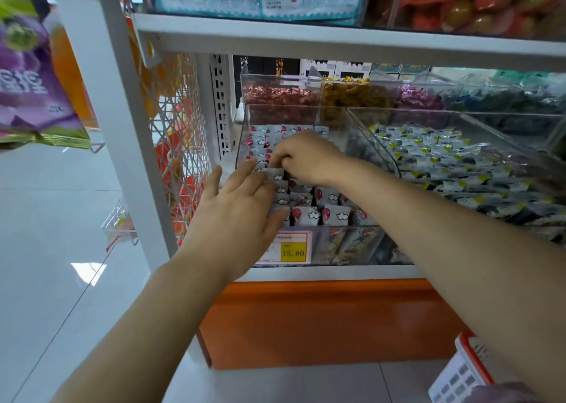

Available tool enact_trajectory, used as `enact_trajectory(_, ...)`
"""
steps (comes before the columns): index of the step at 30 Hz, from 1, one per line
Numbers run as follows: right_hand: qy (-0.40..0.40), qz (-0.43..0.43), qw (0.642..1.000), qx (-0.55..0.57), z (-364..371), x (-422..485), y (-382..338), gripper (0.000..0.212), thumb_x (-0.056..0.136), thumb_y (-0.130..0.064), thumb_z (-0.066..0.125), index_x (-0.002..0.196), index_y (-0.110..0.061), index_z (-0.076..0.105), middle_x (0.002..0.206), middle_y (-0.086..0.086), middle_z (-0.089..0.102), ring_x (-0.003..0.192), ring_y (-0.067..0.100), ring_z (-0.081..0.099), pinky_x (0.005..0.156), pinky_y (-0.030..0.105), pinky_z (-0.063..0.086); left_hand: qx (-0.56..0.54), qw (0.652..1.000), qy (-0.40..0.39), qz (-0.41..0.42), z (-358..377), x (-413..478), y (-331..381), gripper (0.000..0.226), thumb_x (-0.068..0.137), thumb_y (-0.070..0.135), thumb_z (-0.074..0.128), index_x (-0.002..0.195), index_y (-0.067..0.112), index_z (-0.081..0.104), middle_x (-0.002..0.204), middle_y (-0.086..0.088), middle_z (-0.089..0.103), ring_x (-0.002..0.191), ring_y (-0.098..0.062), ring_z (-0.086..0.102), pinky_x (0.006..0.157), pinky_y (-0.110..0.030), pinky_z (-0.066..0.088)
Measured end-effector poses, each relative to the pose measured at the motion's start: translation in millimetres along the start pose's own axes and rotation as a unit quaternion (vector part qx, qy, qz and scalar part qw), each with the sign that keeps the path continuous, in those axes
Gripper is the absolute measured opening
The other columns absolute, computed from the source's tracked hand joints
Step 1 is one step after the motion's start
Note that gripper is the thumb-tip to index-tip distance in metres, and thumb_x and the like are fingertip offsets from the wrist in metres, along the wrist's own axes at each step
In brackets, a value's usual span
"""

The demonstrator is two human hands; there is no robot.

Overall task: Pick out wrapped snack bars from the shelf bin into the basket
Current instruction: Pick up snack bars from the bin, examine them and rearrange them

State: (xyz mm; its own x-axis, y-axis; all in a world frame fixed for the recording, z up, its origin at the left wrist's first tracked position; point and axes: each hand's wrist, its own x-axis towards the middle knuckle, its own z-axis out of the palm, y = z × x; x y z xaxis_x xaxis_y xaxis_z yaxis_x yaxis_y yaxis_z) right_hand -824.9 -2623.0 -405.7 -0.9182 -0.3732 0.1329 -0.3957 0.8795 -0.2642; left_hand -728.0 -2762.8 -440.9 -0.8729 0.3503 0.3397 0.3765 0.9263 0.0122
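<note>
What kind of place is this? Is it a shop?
Most likely a shop's snack aisle: clear shelf bins full of wrapped snack bars, a yellow price tag reading 15.80, and a shopping basket at the lower right.

Both hands reach in through the open top of the clear bin [352,243], over its low front wall and under the upper shelf [337,42], which caps the room above them. The left hand [242,206] lies flat on the snack bars [337,214]. The right hand [309,157], fingers curled into them, sits just beyond it, so the two crowd the bin's left half. Left of the left hand a wire mesh panel [180,111] and a white post [131,126] close that side (past them the floor [61,218] lies open). Right of the right hand stands the neighbouring bin [376,145], and beyond the fingertips the rear bins [281,96]. Below the right forearm is the basket [465,369].
</note>
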Motion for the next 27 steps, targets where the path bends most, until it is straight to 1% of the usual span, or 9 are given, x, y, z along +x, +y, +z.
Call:
enact_trajectory(4, 0.121, 0.014, 0.991, 0.055, -6.5, 12.0, 6.1, 0.024, 0.091, -0.003, 0.049, 0.102, -0.013, 0.068, 0.110, 0.005, 0.066, 0.101, 0.019, 0.060, 0.090, 0.036, 0.048, -0.017, 1.000, -0.004, 0.001, -0.1, 0.8, 0.7, 0.059, 0.094, 0.051, 0.024, 0.144, 0.021, 0.031, 0.154, 0.004, 0.023, 0.145, -0.011, -0.002, 0.116, -0.042, -0.001)
enact_trajectory(10, 0.087, -0.004, 0.987, -0.135, 12.6, 24.9, 8.9, 0.012, 0.087, -0.026, 0.063, 0.093, -0.017, 0.066, 0.110, 0.004, 0.059, 0.122, 0.030, 0.041, 0.087, 0.038, 0.040, -0.045, 0.999, 0.001, 0.008, -1.3, -0.8, -1.2, 0.057, 0.095, 0.050, 0.027, 0.143, 0.021, 0.034, 0.153, 0.006, 0.025, 0.145, -0.010, -0.001, 0.116, -0.040, -0.001)
enact_trajectory(13, 0.140, -0.005, 0.990, 0.003, 5.8, 23.5, 8.2, 0.007, 0.088, -0.017, 0.061, 0.081, -0.015, 0.062, 0.089, -0.002, 0.059, 0.097, 0.017, 0.054, 0.085, 0.034, 0.046, -0.061, 0.998, 0.010, 0.008, -1.9, -0.8, -2.4, 0.053, 0.096, 0.047, 0.030, 0.142, 0.021, 0.036, 0.153, 0.007, 0.027, 0.144, -0.008, 0.000, 0.116, -0.039, -0.001)
enact_trajectory(16, 0.260, 0.022, 0.950, 0.170, -15.8, 9.4, 2.6, 0.011, 0.091, -0.011, 0.056, 0.081, -0.014, 0.055, 0.077, -0.010, 0.052, 0.072, 0.001, 0.048, 0.068, 0.020, 0.042, -0.083, 0.996, 0.037, 0.000, -4.1, -1.5, -1.5, 0.045, 0.097, 0.037, 0.038, 0.139, 0.021, 0.041, 0.149, 0.006, 0.035, 0.143, -0.011, 0.012, 0.117, -0.040, 0.005)
enact_trajectory(19, 0.366, 0.041, 0.891, 0.265, -29.6, -25.2, -1.0, 0.007, 0.092, -0.008, 0.054, 0.085, -0.009, 0.053, 0.087, 0.003, 0.058, 0.078, 0.017, 0.058, 0.070, 0.033, 0.049, -0.125, 0.982, 0.142, 0.003, -8.5, -3.5, 1.2, 0.033, 0.093, 0.017, 0.051, 0.124, 0.011, 0.059, 0.128, -0.005, 0.058, 0.122, -0.027, 0.046, 0.104, -0.041, 0.032)
enact_trajectory(21, 0.389, 0.069, 0.843, 0.366, -31.3, -54.0, 0.4, 0.012, 0.093, -0.007, 0.053, 0.083, -0.012, 0.050, 0.092, 0.014, 0.063, 0.074, 0.027, 0.064, 0.064, 0.039, 0.055, -0.193, 0.962, 0.191, -0.025, -12.5, -6.3, 7.0, 0.032, 0.093, 0.016, 0.051, 0.123, 0.010, 0.059, 0.118, -0.005, 0.061, 0.105, -0.020, 0.056, 0.089, -0.028, 0.041)
enact_trajectory(24, 0.330, 0.122, 0.776, 0.523, -27.5, -97.0, 2.2, 0.005, 0.093, -0.006, 0.053, 0.088, -0.006, 0.053, 0.089, 0.013, 0.066, 0.063, 0.017, 0.064, 0.057, 0.028, 0.056, -0.360, 0.918, 0.128, -0.105, -11.8, -9.6, 19.0, 0.046, 0.094, 0.035, 0.045, 0.138, 0.019, 0.041, 0.103, 0.009, 0.059, 0.075, 0.002, 0.060, 0.062, -0.012, 0.048)
enact_trajectory(25, 0.301, 0.135, 0.751, 0.571, -23.5, -109.7, 2.3, 0.006, 0.093, -0.005, 0.052, 0.087, -0.004, 0.054, 0.087, 0.012, 0.067, 0.061, 0.015, 0.064, 0.055, 0.025, 0.056, -0.434, 0.886, 0.088, -0.136, -10.2, -10.2, 22.0, 0.047, 0.094, 0.038, 0.043, 0.137, 0.018, 0.041, 0.095, 0.010, 0.061, 0.066, 0.001, 0.062, 0.057, -0.017, 0.051)
enact_trajectory(27, 0.258, 0.153, 0.705, 0.642, -14.8, -129.9, 2.1, 0.012, 0.092, -0.005, 0.053, 0.081, -0.005, 0.057, 0.079, 0.010, 0.067, 0.060, 0.014, 0.064, 0.053, 0.022, 0.054, -0.599, 0.779, 0.025, -0.185, -9.0, -9.5, 25.5, 0.034, 0.097, 0.033, 0.042, 0.120, 0.011, 0.053, 0.083, 0.002, 0.068, 0.057, -0.007, 0.064, 0.053, -0.026, 0.053)
